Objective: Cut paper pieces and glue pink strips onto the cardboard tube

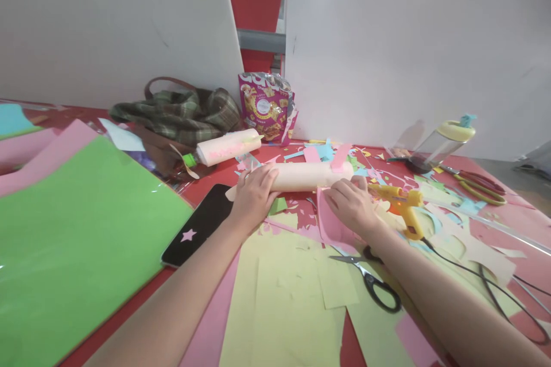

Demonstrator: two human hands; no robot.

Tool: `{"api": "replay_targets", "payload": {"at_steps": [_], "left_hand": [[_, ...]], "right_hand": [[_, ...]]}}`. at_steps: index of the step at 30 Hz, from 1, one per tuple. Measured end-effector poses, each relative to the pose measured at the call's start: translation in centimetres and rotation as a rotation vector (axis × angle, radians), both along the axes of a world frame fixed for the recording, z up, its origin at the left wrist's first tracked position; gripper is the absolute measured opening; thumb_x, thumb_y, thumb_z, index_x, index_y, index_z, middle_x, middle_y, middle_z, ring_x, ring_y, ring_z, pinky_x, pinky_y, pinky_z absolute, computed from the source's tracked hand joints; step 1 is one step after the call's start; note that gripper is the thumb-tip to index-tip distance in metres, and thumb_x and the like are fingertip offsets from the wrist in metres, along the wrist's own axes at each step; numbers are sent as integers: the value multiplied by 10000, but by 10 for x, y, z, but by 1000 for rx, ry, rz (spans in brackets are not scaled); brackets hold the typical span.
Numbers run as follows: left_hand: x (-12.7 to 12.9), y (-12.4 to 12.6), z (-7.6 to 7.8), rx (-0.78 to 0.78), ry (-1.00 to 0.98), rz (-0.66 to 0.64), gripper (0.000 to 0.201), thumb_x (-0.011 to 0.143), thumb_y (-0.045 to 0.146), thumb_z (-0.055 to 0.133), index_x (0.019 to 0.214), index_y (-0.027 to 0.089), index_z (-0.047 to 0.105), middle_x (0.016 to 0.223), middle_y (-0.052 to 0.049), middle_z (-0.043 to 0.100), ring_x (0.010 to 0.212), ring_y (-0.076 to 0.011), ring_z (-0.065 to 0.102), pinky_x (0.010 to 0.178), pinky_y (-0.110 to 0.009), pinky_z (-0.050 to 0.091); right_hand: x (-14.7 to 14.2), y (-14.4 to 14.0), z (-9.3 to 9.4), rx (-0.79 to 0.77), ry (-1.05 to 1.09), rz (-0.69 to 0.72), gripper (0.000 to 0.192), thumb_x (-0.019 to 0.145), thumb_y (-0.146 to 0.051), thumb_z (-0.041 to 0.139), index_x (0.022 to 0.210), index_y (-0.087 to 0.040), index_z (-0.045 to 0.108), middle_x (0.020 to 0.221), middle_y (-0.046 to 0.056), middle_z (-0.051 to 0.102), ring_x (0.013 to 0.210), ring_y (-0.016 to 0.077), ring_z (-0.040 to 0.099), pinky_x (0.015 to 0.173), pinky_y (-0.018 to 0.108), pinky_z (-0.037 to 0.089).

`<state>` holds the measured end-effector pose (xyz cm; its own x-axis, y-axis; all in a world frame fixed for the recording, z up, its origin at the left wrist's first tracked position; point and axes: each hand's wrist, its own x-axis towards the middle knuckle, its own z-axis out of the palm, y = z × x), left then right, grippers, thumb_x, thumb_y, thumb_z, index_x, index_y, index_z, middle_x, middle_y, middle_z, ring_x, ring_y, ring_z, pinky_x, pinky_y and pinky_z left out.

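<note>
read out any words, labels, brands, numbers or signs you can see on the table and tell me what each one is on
Snack bag: printed lettering, too blurred to read.
Wrapped bottle: pink marks, not legible.
Black phone: a pink star sign, no words.
Cream roll under the left hand and right hand: no text.

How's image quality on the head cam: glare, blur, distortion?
Head view: wide-angle bending at the edges, and the forearms look stretched; glare on the green sheet; soft shadow behind the clear bottle; left hand and right hand on the paper roll are sharp.
</note>
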<state>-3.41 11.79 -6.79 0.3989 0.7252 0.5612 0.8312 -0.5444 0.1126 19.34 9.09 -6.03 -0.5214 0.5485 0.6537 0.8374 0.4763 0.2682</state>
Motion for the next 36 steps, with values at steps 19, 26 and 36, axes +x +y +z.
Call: {"api": "replay_targets", "payload": {"at_steps": [19,26,36], "left_hand": [[0,0,-2,-11,4,-4,356,763,209,469,1108,169,387,1227,-102,437,1119,-225,390,945,-409,223],[0,0,-1,-17,8,-2,347,763,211,471,1098,167,393,1225,-101,440,1118,-222,392,947,-407,222],[0,0,0,-27,-2,-25,356,762,194,456,1109,171,379,1228,-112,431,1124,-236,382,936,-426,230]], "right_hand": [[2,5,-4,-39,4,-9,255,768,-48,386,611,-167,548,592,-9,513,563,96,394,707,300,226],[0,6,-2,-39,45,-35,261,774,-60,378,604,-170,542,588,-9,493,553,95,390,702,299,224],[-4,4,5,-46,99,-61,242,765,-90,412,576,-171,538,589,-13,518,550,91,430,689,297,228]]}}
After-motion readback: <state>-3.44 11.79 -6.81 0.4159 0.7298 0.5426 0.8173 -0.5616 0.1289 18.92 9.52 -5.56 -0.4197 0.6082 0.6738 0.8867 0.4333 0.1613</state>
